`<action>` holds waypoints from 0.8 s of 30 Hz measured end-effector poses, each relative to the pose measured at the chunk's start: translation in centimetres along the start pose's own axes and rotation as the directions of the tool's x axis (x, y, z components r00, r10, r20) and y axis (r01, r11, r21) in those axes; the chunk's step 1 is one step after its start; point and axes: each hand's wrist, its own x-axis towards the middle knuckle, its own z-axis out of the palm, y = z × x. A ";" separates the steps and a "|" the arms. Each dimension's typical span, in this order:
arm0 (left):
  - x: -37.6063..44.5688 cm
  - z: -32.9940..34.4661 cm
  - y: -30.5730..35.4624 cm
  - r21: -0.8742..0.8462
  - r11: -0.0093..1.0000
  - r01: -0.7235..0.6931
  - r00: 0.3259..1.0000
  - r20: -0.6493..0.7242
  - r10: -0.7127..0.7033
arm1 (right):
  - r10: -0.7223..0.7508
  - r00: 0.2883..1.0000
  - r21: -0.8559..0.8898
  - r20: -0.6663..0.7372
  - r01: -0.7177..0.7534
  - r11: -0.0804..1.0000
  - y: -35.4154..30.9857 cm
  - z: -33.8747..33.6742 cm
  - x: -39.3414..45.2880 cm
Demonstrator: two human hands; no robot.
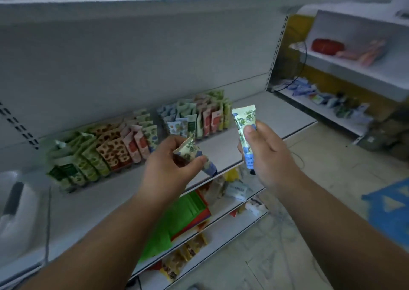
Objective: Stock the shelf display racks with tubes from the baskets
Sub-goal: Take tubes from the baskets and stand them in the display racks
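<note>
Tubes are held in both hands in front of a white shelf [221, 148]. The left hand [172, 157] is curled round a floral tube [194, 154], which lies tilted with its crimped end up and left and its blue cap down and right; the thumb is pressed on the tube's lower part. The right hand [265, 154] is closed round a second floral tube [244, 123], held nearly upright with the crimped end on top and the blue printed end showing below the fingers. The 2 tubes are apart, with a gap between them.

On the shelf behind the hands, 2 display racks are seen: a left rack [97, 152] packed with green, orange-patterned and pink tubes, and a right rack [194, 117] with blue, green and red tubes. The racks stand near each other.

Lower shelves with green and red packets [190, 210] are visible below. A blue basket [389, 210] is seen on the floor at right, well apart from the racks.
</note>
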 end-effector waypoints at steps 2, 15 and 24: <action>2.5 1.8 0.0 -0.020 1.000 0.017 1.000 0.008 -0.017 | -0.008 0.999 -0.051 -0.032 0.007 0.999 1.2 -1.5 2.2; 12.1 12.8 0.1 0.194 0.980 0.048 0.994 -0.105 -0.028 | -0.187 0.966 -0.412 0.177 0.245 0.877 8.5 -8.1 21.6; 15.3 19.7 -2.2 0.214 0.940 0.266 0.900 -0.405 -0.162 | -0.274 0.861 -0.363 0.429 0.442 0.820 13.6 -6.4 32.8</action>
